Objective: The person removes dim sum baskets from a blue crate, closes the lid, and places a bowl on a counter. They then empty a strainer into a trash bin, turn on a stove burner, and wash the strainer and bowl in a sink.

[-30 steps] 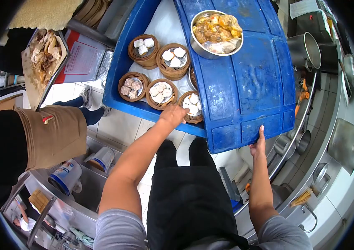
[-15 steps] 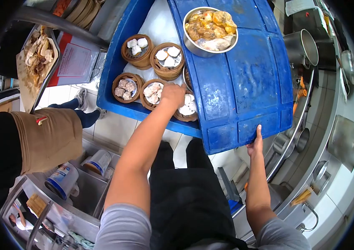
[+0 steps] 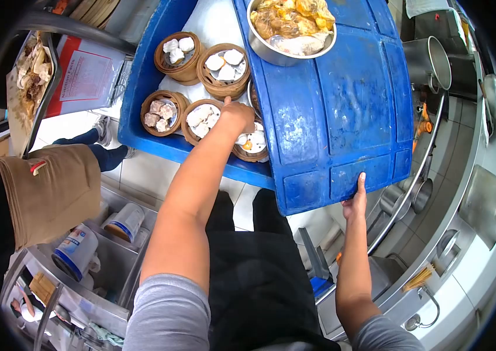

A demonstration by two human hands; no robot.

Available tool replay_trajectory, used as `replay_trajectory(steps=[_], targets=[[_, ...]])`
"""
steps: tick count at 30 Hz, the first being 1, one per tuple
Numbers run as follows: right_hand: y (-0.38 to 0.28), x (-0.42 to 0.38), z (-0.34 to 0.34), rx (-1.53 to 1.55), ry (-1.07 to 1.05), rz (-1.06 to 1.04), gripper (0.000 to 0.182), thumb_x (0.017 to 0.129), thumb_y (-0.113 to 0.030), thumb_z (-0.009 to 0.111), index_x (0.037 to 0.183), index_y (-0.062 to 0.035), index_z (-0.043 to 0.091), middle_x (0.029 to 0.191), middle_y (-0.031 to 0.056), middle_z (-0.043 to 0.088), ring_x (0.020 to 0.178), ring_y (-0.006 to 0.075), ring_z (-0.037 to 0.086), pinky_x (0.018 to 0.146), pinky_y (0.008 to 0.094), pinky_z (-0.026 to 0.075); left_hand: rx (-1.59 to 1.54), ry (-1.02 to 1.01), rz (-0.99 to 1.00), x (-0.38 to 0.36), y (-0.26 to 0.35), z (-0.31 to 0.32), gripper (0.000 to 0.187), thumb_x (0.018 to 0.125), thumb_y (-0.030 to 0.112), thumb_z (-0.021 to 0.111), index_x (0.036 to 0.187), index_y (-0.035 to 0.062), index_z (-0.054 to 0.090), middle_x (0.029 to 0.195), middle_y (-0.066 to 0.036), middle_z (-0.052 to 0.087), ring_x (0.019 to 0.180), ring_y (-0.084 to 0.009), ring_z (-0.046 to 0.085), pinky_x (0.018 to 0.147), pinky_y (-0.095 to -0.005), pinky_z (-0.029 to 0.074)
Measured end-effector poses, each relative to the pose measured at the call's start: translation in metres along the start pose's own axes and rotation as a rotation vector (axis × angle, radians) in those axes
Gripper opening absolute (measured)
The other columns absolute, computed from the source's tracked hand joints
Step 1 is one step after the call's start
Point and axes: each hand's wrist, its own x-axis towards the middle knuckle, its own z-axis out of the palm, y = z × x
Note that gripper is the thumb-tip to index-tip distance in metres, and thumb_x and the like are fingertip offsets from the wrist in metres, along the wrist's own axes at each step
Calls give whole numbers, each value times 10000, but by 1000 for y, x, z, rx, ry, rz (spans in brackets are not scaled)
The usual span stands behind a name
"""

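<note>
The left hand [image 3: 237, 119], half-curled, hold unclear, partly hides a basket [image 3: 252, 156]; the right hand [image 3: 355, 205] grips the lid [image 3: 341, 99], stretching near to far, far end cropped.

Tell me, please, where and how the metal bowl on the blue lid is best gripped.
I would cup the metal bowl just below the rim, the left hand coming from its left and the right hand from its right: its wall is round, no handle shows, and food fills it close to the rim.
</note>
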Motion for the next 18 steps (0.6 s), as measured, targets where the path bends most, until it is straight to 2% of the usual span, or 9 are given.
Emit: replay_trajectory(steps=[2,3,5,6,7,10,13,15,18], targets=[[1,3,-3,-23,-13,29,861,821,-648,733,1437,-103,479,1363,73,603,1097,229,650,784,360,555,-141,-74,-35,4,3,6,463,819,262,663,1245,84,701,1288,-148,678,1267,-307,592,1198,-501,214],[1,2,-2,-22,-11,30,861,821,-648,733,1437,-103,479,1363,73,603,1097,229,650,784,360,555,-139,-76,-33,3,5,14,463,819,262,663,1245,84,701,1288,-148,678,1267,-307,592,1198,-501,214],[1,1,-2,-14,-52,17,875,826,-651,725,1453,-99,463,1374,75,597,1111,234,646,793,368,557,11,222,30,-11,9,37,412,819,237,680,1191,62,715,1239,-167,687,1244,-311,599,1176,-474,256],[0,2,-2,-15,-50,19,875,826,-651,725,1453,-99,463,1374,75,597,1111,234,646,793,368,557,60,484,115,-22,8,46,277,839,197,672,1068,65,755,1110,-153,729,1141,-300,656,1081,-432,385],[1,4,-4,-35,-46,25,886,826,-656,723,1459,-96,456,1375,76,596,1113,234,645,796,370,558,62,481,120,-27,12,49,277,839,197,672,1068,65,755,1110,-153,729,1141,-300,656,1081,-432,385],[3,8,-6,-46,-29,26,902,822,-665,720,1462,-91,450,1371,81,599,1102,235,650,789,371,560,22,499,25,-40,21,65,161,843,185,660,899,59,743,863,-113,752,825,-269,742,717,-377,582],[6,8,-4,-31,-25,20,903,816,-669,723,1453,-86,458,1355,89,608,1069,237,664,772,372,564,-21,444,-103,-39,29,85,156,851,172,647,905,60,740,895,-135,752,851,-265,750,699,-368,592],[7,11,-9,-30,-16,17,898,814,-669,725,1445,-84,466,1345,94,614,1049,239,672,763,373,567,-6,434,-124,-42,34,88,178,903,148,592,909,90,760,938,-118,761,879,-257,754,723,-367,595],[7,16,-12,-70,-10,36,872,817,-670,722,1421,-85,492,1325,93,624,1039,236,674,771,372,568,-259,405,-236,-44,31,92,193,910,139,597,1064,33,647,936,-188,744,928,-316,742,759,-444,591]])
